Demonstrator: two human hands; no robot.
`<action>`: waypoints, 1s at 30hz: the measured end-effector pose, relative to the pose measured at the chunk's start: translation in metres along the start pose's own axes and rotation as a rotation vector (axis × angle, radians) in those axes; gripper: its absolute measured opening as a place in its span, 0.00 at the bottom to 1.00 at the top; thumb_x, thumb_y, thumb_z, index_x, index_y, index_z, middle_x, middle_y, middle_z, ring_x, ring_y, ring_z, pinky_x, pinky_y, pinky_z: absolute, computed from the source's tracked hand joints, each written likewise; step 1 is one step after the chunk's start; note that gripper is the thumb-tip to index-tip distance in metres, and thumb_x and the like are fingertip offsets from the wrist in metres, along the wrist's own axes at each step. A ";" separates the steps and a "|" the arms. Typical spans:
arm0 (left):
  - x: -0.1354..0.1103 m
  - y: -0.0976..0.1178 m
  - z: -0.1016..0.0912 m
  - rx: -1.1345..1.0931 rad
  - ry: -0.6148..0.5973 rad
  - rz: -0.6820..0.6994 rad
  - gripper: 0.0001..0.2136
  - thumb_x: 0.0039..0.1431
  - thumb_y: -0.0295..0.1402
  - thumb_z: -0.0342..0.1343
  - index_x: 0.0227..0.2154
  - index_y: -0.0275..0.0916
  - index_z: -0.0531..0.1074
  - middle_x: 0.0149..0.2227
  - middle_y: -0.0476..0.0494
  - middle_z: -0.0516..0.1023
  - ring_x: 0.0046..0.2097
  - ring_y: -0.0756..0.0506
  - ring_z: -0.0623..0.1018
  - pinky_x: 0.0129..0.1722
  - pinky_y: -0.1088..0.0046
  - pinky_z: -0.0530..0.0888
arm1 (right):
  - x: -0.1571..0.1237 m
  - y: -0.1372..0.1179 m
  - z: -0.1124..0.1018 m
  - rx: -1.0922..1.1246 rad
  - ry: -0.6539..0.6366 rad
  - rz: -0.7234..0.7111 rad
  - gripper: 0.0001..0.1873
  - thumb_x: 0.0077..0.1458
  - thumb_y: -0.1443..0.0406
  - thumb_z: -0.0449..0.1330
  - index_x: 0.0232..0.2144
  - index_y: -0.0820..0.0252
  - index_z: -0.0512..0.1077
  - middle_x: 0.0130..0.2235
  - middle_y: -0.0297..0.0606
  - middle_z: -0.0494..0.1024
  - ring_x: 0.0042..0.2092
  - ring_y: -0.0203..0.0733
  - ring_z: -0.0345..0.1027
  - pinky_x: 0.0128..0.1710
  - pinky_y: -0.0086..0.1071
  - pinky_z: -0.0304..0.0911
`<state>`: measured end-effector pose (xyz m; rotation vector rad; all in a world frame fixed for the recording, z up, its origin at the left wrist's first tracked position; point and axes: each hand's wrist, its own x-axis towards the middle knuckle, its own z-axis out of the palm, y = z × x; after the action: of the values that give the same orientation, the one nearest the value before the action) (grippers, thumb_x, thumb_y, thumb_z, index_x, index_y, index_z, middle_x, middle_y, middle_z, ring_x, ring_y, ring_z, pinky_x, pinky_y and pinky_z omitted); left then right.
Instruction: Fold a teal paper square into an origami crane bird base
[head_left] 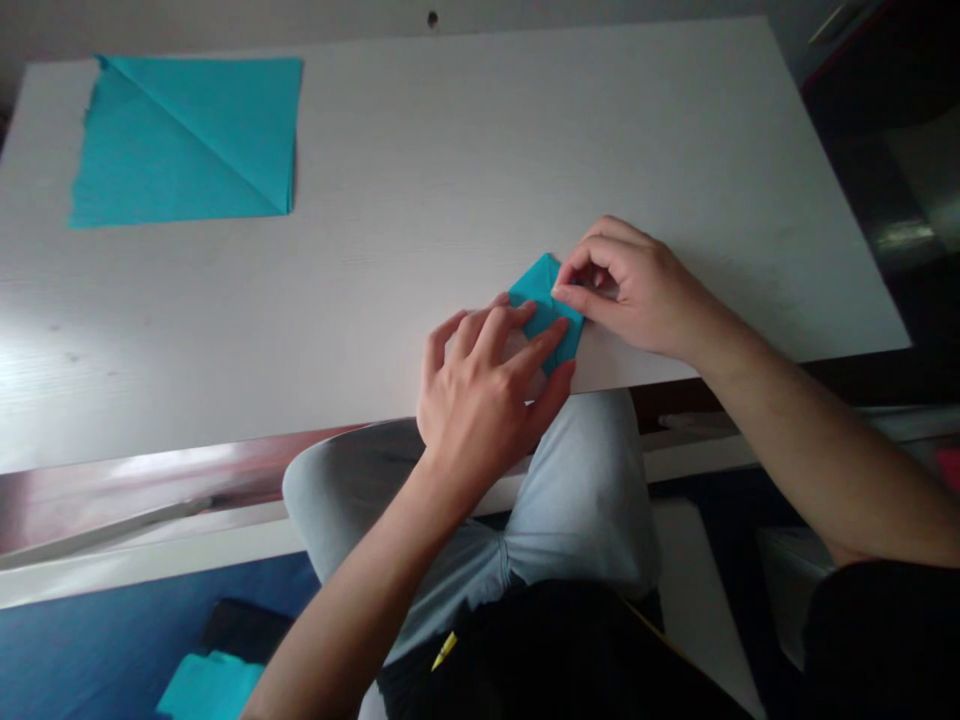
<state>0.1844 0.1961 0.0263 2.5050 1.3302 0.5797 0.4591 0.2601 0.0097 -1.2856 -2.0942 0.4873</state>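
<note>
A small folded piece of turquoise paper (541, 276) lies near the front edge of the white table, one corner pointing away from me. My left hand (484, 375) rests on it with fingers spread, the fingertips pressing its lower and left parts. At the paper's upper right side, my right hand (626, 285) pinches with thumb and index finger on a flap or edge. The exact spot between those fingertips is hidden. Part of the paper's lower left is covered by my left fingers.
A larger turquoise sheet (195, 140) with a diagonal crease lies at the table's far left. The white table (375, 200) has its front edge just above my knees. More turquoise material (210, 688) and a dark object (244, 630) sit at lower left.
</note>
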 end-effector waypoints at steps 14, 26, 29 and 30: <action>0.001 0.002 -0.004 0.074 -0.037 -0.003 0.21 0.95 0.47 0.52 0.76 0.61 0.86 0.78 0.43 0.86 0.82 0.30 0.80 0.83 0.38 0.74 | -0.083 -0.056 -0.013 -0.387 0.088 -0.169 0.32 0.86 0.61 0.67 0.85 0.44 0.76 0.77 0.43 0.89 0.68 0.64 0.86 0.67 0.60 0.78; 0.006 -0.004 -0.012 0.050 -0.080 -0.007 0.20 0.95 0.47 0.55 0.76 0.63 0.86 0.76 0.43 0.85 0.75 0.31 0.83 0.78 0.38 0.77 | -0.085 -0.047 -0.005 -0.394 -0.014 -0.114 0.28 0.87 0.57 0.65 0.82 0.43 0.80 0.81 0.40 0.85 0.73 0.68 0.83 0.69 0.66 0.77; 0.006 -0.003 -0.012 0.053 -0.088 -0.005 0.20 0.95 0.49 0.55 0.76 0.63 0.86 0.77 0.43 0.84 0.75 0.29 0.82 0.79 0.38 0.76 | -0.085 -0.048 -0.007 -0.376 -0.030 -0.112 0.28 0.88 0.58 0.63 0.82 0.43 0.80 0.82 0.39 0.84 0.74 0.68 0.82 0.70 0.67 0.76; 0.006 -0.003 -0.011 0.056 -0.092 -0.002 0.20 0.95 0.48 0.55 0.77 0.63 0.85 0.78 0.43 0.83 0.77 0.29 0.81 0.79 0.37 0.76 | -0.084 -0.048 -0.007 -0.368 -0.039 -0.107 0.28 0.88 0.58 0.63 0.82 0.43 0.80 0.83 0.38 0.83 0.74 0.68 0.82 0.71 0.67 0.76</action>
<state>0.1800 0.2027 0.0367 2.5408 1.3331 0.4262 0.4603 0.1638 0.0172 -1.3609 -2.3463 0.0798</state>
